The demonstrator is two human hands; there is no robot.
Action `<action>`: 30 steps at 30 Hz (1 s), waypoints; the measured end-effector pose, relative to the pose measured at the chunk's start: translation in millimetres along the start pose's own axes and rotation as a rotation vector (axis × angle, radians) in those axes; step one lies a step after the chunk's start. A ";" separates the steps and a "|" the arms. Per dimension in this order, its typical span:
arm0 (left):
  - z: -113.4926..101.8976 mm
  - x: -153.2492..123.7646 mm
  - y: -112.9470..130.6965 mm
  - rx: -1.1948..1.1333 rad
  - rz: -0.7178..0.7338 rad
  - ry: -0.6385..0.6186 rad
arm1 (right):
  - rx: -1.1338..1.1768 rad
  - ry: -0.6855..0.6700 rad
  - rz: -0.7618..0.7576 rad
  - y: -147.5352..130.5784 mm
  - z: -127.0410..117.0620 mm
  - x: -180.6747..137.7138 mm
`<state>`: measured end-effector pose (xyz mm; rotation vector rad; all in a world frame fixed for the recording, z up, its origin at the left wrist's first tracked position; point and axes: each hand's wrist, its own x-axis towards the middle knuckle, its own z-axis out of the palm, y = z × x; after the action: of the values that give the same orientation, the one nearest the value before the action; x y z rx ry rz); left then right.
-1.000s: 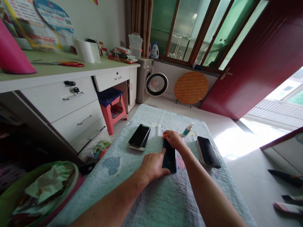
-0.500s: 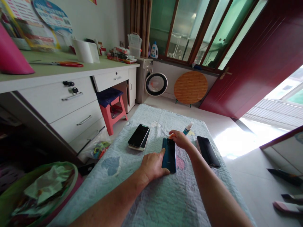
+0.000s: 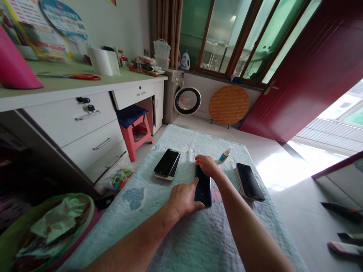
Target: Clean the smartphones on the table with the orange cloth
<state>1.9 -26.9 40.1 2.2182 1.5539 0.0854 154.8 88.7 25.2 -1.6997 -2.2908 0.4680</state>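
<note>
A dark teal phone (image 3: pixel 203 189) lies lengthwise on a pale quilted cloth (image 3: pixel 181 234). My left hand (image 3: pixel 183 197) grips its near left edge, thumb pointing along the side. My right hand (image 3: pixel 207 165) rests closed on the phone's far end, pinching a small orange thing (image 3: pixel 196 162) against it. A stack of two or three dark phones (image 3: pixel 167 163) lies to the left. Another stack of phones (image 3: pixel 248 180) lies to the right. A small spray bottle (image 3: pixel 224 155) lies just beyond my right hand.
A white desk with drawers (image 3: pixel 85 113) runs along the left, with a red stool (image 3: pixel 134 126) under it. A green bin with crumpled wrappers (image 3: pixel 45 230) sits near left. A washing machine (image 3: pixel 181 99), a round wooden board (image 3: pixel 229 104) and a red door (image 3: pixel 306 68) stand beyond.
My right hand swung out to the phone's far right corner, then came back left over its far end. My left hand and the phone stayed put.
</note>
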 end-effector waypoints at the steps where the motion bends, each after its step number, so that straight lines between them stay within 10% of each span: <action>1: -0.3 -0.2 0.1 -0.001 0.003 0.000 | -0.012 0.005 0.007 3.3 -2.1 -2.3; 13: 3.5 1.1 -0.9 -0.007 0.014 0.012 | -0.027 0.109 0.064 36.8 -14.0 -35.5; 30: 4.0 1.9 -0.1 0.027 0.011 -0.007 | 0.105 0.057 -0.167 -24.0 -2.2 -144.2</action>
<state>3.7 -26.3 36.0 2.2463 1.5478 0.0601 176.2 -55.5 35.4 -1.4398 -2.3001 0.4886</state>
